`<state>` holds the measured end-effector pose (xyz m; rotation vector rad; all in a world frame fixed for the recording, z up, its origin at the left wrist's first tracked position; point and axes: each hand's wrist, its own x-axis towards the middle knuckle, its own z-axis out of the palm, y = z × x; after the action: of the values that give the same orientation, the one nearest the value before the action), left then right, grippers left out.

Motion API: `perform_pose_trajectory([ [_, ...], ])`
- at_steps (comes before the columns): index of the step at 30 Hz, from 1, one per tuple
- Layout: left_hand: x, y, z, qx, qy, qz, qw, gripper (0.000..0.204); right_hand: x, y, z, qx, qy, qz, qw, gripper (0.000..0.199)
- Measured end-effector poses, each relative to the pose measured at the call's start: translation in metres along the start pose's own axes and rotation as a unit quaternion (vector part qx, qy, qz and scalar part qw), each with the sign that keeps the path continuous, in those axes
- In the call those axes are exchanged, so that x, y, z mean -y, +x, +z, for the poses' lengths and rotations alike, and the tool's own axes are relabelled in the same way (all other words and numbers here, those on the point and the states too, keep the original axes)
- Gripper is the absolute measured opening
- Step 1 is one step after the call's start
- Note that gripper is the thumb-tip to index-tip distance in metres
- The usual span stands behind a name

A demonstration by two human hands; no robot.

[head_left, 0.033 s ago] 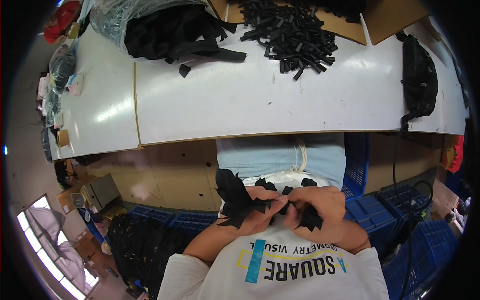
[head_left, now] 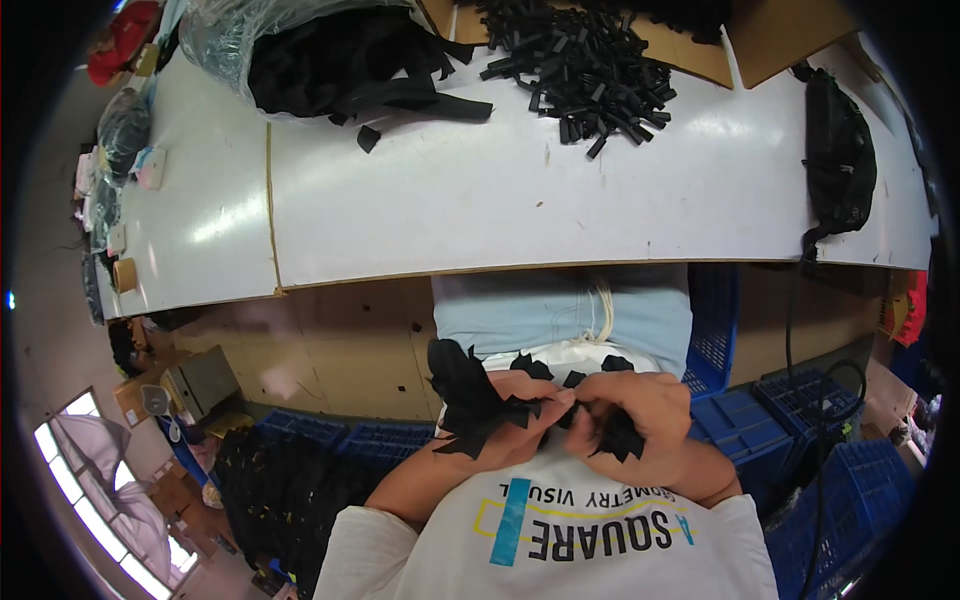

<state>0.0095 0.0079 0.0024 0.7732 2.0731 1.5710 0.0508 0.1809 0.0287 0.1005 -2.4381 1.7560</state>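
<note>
Left hand (head_left: 515, 425) closed around bunch of black fabric strips (head_left: 470, 400), ends fanning out leftward. Right hand (head_left: 640, 415) curled tight, pinching same strips; hands touch at fingertips, close against white shirt (head_left: 560, 530), below table edge. White table (head_left: 560, 200) mostly bare along near edge; heap of black pieces (head_left: 585, 65), black bag (head_left: 840, 150), plastic-wrapped black cloth (head_left: 340, 55) sit far side. Blue crates (head_left: 760, 420) crowd right.

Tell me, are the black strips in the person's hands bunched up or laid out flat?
Bunched up. The left hand grips a fanned bundle of black strips, ends sticking out, while the right hand pinches more strips.
</note>
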Motion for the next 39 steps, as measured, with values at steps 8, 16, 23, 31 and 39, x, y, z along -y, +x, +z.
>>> perform_pose_trajectory([
  [8, 0.002, -0.009, -0.006, 0.054, -0.171, -0.202, 0.963, 0.012, -0.001, 0.005, 0.012, -0.044, 0.019, -0.008, 0.999, 0.022],
  [16, 0.004, -0.010, -0.008, 0.050, -0.191, -0.267, 0.943, 0.012, -0.002, 0.010, 0.017, -0.050, 0.068, 0.031, 0.996, 0.020],
  [23, 0.008, -0.003, -0.003, -0.068, -0.009, 0.110, 0.992, 0.019, -0.001, 0.011, 0.018, -0.030, 0.095, 0.090, 0.991, 0.020],
  [31, 0.009, 0.002, -0.007, -0.077, 0.050, 0.146, 0.985, 0.025, 0.002, 0.018, 0.014, 0.015, 0.178, 0.186, 0.966, 0.016],
  [39, 0.008, 0.015, -0.011, -0.126, 0.020, 0.168, 0.978, 0.024, -0.003, 0.014, -0.001, 0.030, 0.228, 0.185, 0.955, 0.016],
])
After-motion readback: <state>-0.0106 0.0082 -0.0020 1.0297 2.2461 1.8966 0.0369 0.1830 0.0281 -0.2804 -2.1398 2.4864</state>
